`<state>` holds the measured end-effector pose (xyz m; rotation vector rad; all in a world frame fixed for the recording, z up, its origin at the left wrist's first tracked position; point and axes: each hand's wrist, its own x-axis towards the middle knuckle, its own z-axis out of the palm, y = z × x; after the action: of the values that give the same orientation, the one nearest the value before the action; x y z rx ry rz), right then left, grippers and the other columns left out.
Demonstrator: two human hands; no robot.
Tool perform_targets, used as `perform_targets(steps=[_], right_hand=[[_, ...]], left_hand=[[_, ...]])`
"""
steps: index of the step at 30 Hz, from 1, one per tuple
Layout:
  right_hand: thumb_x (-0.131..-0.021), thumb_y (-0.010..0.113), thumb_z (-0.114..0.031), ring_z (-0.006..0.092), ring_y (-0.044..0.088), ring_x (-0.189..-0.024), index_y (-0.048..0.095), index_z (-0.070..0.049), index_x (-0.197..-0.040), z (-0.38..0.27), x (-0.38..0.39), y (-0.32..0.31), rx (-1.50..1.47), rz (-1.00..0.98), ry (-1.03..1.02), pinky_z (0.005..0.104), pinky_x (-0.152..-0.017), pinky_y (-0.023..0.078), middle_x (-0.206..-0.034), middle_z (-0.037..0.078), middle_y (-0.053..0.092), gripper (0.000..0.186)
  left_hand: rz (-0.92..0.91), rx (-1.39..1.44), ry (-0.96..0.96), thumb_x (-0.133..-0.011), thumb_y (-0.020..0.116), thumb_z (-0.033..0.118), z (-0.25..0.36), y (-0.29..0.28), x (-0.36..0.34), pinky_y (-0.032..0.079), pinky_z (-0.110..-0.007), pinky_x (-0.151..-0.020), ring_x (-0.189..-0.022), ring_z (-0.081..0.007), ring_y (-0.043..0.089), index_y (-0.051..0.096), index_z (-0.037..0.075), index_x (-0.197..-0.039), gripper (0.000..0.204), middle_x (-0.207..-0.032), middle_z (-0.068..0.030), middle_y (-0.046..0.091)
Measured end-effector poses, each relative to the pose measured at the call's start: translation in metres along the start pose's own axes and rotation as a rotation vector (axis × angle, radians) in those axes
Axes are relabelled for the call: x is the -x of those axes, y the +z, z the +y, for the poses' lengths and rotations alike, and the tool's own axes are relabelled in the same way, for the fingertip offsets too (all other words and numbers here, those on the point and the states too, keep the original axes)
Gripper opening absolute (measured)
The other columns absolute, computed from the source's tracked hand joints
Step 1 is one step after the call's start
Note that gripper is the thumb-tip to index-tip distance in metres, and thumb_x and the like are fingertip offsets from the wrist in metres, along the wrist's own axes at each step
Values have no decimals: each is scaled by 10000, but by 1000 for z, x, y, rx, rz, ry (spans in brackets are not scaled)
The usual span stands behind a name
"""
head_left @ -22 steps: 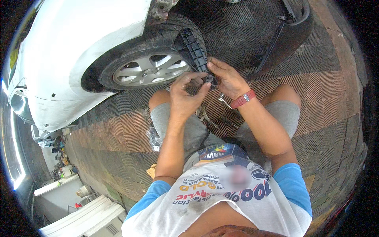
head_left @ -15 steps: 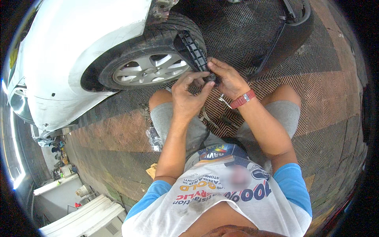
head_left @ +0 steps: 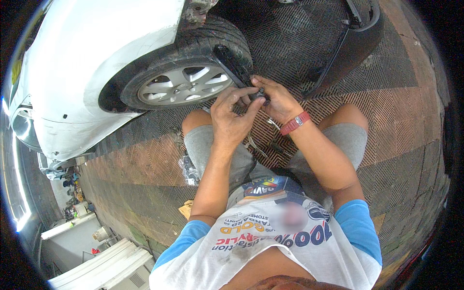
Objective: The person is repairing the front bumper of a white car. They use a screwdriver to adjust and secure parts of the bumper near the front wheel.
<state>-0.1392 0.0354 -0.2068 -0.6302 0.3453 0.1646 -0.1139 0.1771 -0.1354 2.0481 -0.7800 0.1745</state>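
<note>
A long black plastic bracket [head_left: 234,70] slants away from my hands toward the car's tyre, its narrow side turned up. My right hand [head_left: 281,100] is closed around the bracket's near end. Thumb and fingers of my left hand [head_left: 231,116] pinch that same end, at a small dark knob-like part [head_left: 261,93]. Whether the knob is a separate fastener I cannot tell. Below my right wrist, partly covered by it, a shiny metal tool [head_left: 274,124] lies above the floor mat.
A white car body [head_left: 96,53] and its silver-spoked wheel [head_left: 181,88] stand at left and ahead. A large black bumper-like panel [head_left: 333,63] lies ahead to the right. Between my knees is a metal hand tool [head_left: 256,146]. A clear plastic bag [head_left: 188,170] sits beside my left leg.
The bracket has rolled in my hands, so its ribbed face no longer shows plainly, and its far end has dipped slightly. Both hands keep nearly the same place.
</note>
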Motion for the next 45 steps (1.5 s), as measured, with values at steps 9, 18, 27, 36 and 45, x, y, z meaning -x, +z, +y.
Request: perform_targets(steps=[9,18,27,36,45], right_hand=[[-1002,643,-304,198,596,-1070,514,-36,-1398,-1,0,1,20,16,-26,430,-822,557,-1198,58,607,495],[-1013,628,-284,160,637,-960,579,-43,-1206,-5,-5,1,3,-92,-81,333,-754,574,-1094,42,620,313],[-1019,624,-282,133,642,-861,590,-60,-1154,-10,-2,11,8,-33,-127,303,-714,560,-1015,18,649,262],[-993,667,-345,163,651,-815,574,-67,-1161,-10,-4,6,62,-8,-131,332,-682,574,-973,28,637,338],[-1006,647,-340,180,681,-839,547,-66,-1165,-9,-8,2,114,-27,-170,357,-679,597,-1007,44,643,332]], left_hand=[[5,21,-36,-738,847,41,-3,1,1,479,-289,-677,-683,-143,581,752,42,-980,261,-749,-34,630],[-2,69,-70,-694,909,97,-16,-4,7,524,-297,-780,-834,-150,629,700,34,-1078,441,-942,-55,685],[67,-43,-28,-668,930,172,-12,-3,3,522,-390,-906,-1003,-278,663,679,35,-1090,510,-1068,-118,693],[146,-13,61,-680,913,175,-26,-6,-2,546,-386,-912,-1060,-298,673,680,26,-1094,498,-1159,-146,681],[108,139,-134,-701,907,138,-25,-3,3,582,-343,-858,-1009,-225,696,667,10,-1158,532,-1174,-130,693]])
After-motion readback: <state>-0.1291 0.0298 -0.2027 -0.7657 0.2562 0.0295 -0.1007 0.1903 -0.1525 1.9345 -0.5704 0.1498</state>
